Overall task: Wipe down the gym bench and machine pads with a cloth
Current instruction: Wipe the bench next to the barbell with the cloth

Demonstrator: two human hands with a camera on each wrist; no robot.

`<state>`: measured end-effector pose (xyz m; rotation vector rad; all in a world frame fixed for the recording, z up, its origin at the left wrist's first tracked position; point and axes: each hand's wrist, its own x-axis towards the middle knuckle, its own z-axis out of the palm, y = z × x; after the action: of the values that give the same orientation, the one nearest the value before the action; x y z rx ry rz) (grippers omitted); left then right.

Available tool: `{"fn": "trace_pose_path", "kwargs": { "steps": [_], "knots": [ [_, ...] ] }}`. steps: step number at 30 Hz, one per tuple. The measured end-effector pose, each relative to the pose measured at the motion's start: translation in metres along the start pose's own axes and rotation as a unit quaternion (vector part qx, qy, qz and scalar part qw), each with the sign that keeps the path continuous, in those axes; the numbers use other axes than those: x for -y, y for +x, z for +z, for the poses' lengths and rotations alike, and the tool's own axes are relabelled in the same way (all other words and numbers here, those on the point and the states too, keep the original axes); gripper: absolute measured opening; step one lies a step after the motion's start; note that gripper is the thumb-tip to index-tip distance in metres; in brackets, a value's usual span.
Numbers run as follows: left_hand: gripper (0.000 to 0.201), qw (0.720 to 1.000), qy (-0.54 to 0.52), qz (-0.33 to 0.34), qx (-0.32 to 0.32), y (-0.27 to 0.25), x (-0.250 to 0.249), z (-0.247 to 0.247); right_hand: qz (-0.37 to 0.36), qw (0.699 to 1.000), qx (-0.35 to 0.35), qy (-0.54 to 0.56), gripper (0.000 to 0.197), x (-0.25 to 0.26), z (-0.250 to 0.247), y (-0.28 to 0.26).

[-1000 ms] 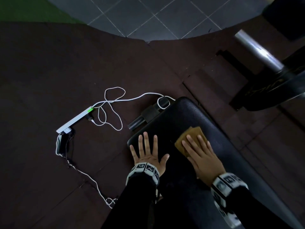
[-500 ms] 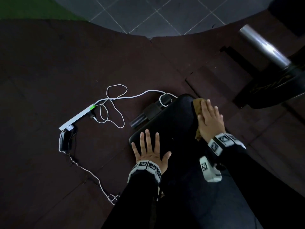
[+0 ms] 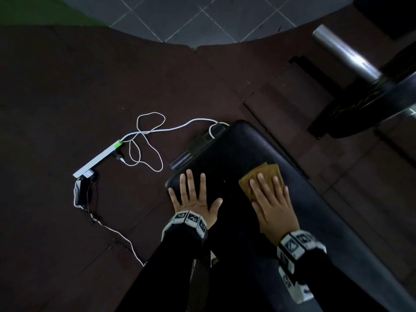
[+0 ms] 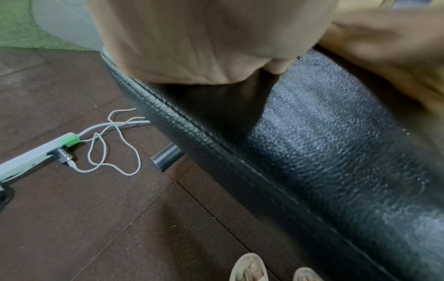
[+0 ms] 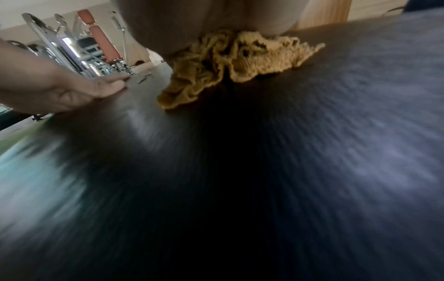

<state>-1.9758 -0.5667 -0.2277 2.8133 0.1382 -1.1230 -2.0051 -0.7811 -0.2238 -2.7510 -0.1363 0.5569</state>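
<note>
A black padded gym bench (image 3: 236, 152) runs from the middle of the head view toward the lower right. My left hand (image 3: 193, 194) lies flat near its left edge, fingers spread, holding nothing. My right hand (image 3: 270, 199) presses a mustard-yellow cloth (image 3: 267, 173) flat on the pad with straight fingers. In the right wrist view the cloth (image 5: 230, 66) bunches under my palm and the pad (image 5: 240, 171) is streaked by motion. The left wrist view shows the pad's stitched edge (image 4: 216, 148) under my palm.
A white power strip (image 3: 99, 159) with a looping white cable (image 3: 146, 140) lies on the dark rubber floor left of the bench. A barbell sleeve and weight plate (image 3: 371, 86) sit at the upper right. My sandalled feet (image 4: 250, 270) stand beside the bench.
My right hand has drawn the cloth back from the far right end of the bench to the middle of the pad. The left hand has stayed planted.
</note>
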Motion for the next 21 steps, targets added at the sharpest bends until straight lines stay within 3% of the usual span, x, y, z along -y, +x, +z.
{"fn": "trace_pose_path", "kwargs": {
  "steps": [7, 10, 14, 19, 21],
  "knots": [
    [0.078, 0.999, -0.002, -0.007, -0.041, -0.001, 0.001, 0.005, 0.054, 0.995, 0.047, 0.065, 0.062, -0.010, 0.011, -0.065],
    [0.081, 0.997, -0.003, -0.007, -0.082, -0.010, -0.011, 0.005, 0.145, 0.984, 0.020, 0.105, 0.062, -0.031, 0.005, -0.072],
    [0.077, 0.988, -0.084, -0.027, -0.130, -0.035, -0.059, 0.007, 0.260, 0.959, -0.022, 0.109, 0.062, -0.066, -0.010, -0.064],
    [0.077, 0.986, -0.052, 0.091, -0.130, -0.073, -0.126, 0.035, 0.342, 0.937, -0.023, 0.072, 0.077, -0.066, -0.014, -0.039],
    [0.081, 0.988, -0.028, 0.101, -0.111, -0.076, -0.140, 0.049, 0.348, 0.934, 0.011, 0.083, 0.077, -0.067, -0.015, -0.034]
  ]
}}
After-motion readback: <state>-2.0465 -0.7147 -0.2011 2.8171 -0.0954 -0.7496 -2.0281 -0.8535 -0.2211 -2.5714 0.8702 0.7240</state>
